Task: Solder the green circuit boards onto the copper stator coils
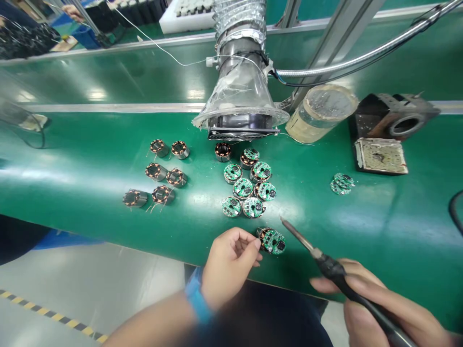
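My right hand (376, 303) is wrapped around the handle of a soldering iron (327, 265). Its metal tip points up and left, just above the bench, to the right of a copper-wound motor stator topped by a round green circuit board (274, 242). My left hand (231, 260) is closed, thumb and index fingertips together at the left edge of that stator; whatever lies between them is hidden. Behind my hands stand several stators with boards on top (243, 188), plus one bare stator (223, 152).
Several bare stators (162, 194) stand at left. Two loose circuit boards (342, 184) lie right, near an iron stand with a sponge (381, 155). A clear fume hood (242, 101) hangs over the back beside a solder-stained tub (321, 113). Another person's hand (73, 13) shows far left.
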Available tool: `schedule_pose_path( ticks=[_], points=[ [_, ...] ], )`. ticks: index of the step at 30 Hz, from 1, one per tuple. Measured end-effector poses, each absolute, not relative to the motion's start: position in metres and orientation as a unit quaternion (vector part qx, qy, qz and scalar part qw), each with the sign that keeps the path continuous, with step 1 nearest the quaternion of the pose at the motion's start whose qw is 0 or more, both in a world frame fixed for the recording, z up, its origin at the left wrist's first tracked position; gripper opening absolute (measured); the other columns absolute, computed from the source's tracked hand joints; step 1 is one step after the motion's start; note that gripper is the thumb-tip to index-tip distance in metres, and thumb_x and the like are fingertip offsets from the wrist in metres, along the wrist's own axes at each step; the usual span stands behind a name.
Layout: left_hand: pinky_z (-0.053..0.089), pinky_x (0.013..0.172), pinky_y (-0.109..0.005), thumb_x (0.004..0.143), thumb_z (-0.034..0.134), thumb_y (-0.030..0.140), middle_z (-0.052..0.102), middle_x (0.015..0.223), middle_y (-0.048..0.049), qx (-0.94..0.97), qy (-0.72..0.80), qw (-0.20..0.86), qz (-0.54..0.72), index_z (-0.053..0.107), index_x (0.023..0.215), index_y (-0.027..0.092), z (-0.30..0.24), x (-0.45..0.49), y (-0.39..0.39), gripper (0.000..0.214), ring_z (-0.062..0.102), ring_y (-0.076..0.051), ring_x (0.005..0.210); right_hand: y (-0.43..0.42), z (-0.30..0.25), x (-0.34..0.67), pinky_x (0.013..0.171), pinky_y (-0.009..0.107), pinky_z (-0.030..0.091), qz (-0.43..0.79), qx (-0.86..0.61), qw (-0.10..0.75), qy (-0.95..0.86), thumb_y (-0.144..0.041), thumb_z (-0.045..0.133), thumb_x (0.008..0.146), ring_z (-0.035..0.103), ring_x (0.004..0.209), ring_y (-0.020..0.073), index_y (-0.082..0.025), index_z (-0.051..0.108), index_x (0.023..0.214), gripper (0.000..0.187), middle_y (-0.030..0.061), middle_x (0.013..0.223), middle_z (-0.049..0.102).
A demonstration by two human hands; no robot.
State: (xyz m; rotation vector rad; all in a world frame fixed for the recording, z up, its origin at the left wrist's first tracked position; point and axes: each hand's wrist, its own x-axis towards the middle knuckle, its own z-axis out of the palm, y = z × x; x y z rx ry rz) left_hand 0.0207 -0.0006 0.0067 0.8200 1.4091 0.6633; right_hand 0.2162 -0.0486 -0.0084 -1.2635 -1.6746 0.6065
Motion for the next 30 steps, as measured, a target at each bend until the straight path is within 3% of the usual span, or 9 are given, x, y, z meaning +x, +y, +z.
schedule_pose_path(
  ticks=[4,8,12,17,22,26,30],
  points=[
    [0.053,0.057,-0.023,0.079,0.058,0.024,0.064,0.061,-0.0015,0.352,0.620,0.638,0.291,0.057,0.071,0.014,0.006,0.025,-0.004,0.012,0.064,-0.013,0.058,-0.028,-0.014,0.192,0.080,0.035,0.049,0.175,-0.498,0.424,-0.736,-0.010,0.058,0.076,0.060,0.098,0.0197,-0.022,0.056,0.098,0.024,0.0080,0.102,0.066],
    [0.054,0.059,-0.025,0.081,0.058,0.026,0.067,0.067,-0.0045,0.396,0.619,0.614,0.287,0.061,0.077,0.013,0.006,0.021,-0.007,0.014,0.065,-0.015,0.062,-0.020,-0.027,0.182,0.080,0.034,0.051,0.155,-0.511,0.432,-0.727,-0.009,0.068,0.068,0.062,0.094,0.0186,-0.023,0.052,0.095,0.034,0.0061,0.102,0.065],
    [0.053,0.065,-0.026,0.080,0.062,0.023,0.070,0.085,-0.0064,0.546,0.618,0.451,0.342,0.067,0.097,0.016,0.007,0.016,0.001,0.019,0.065,-0.016,0.073,-0.020,-0.029,0.185,0.084,0.034,0.050,0.202,-0.511,0.452,-0.703,-0.006,0.066,0.069,0.062,0.098,0.0183,-0.023,0.048,0.097,0.038,0.0054,0.103,0.065],
    [0.051,0.083,-0.031,0.078,0.064,0.021,0.073,0.091,-0.0032,0.630,0.581,0.371,0.358,0.071,0.091,0.021,0.005,0.029,0.010,0.015,0.065,-0.018,0.085,-0.019,-0.027,0.187,0.085,0.032,0.050,0.210,-0.492,0.449,-0.715,-0.004,0.064,0.070,0.060,0.101,0.0175,-0.022,0.047,0.099,0.038,0.0072,0.104,0.064],
    [0.053,0.061,-0.026,0.076,0.066,0.017,0.072,0.075,-0.0014,0.594,0.606,0.389,0.359,0.072,0.085,0.019,0.001,0.033,0.010,0.011,0.064,-0.015,0.063,-0.019,-0.029,0.187,0.082,0.033,0.051,0.220,-0.486,0.448,-0.717,-0.004,0.061,0.071,0.060,0.102,0.0180,-0.022,0.045,0.099,0.036,0.0076,0.106,0.063],
    [0.053,0.072,-0.029,0.082,0.058,0.010,0.071,0.083,-0.0038,0.725,0.480,0.322,0.373,0.070,0.086,0.018,-0.003,0.017,0.008,0.015,0.063,-0.016,0.077,-0.019,-0.031,0.188,0.085,0.035,0.049,0.217,-0.479,0.444,-0.725,-0.003,0.060,0.070,0.058,0.104,0.0193,-0.023,0.045,0.101,0.040,0.0082,0.108,0.062],
    [0.053,0.073,-0.031,0.084,0.053,0.008,0.067,0.091,-0.0077,0.803,0.410,0.267,0.342,0.067,0.097,0.018,-0.006,0.005,0.005,0.022,0.061,-0.017,0.085,-0.017,-0.030,0.188,0.084,0.036,0.049,0.220,-0.471,0.441,-0.732,-0.003,0.059,0.071,0.057,0.106,0.0191,-0.023,0.045,0.101,0.039,0.0080,0.108,0.062]
  ],
)
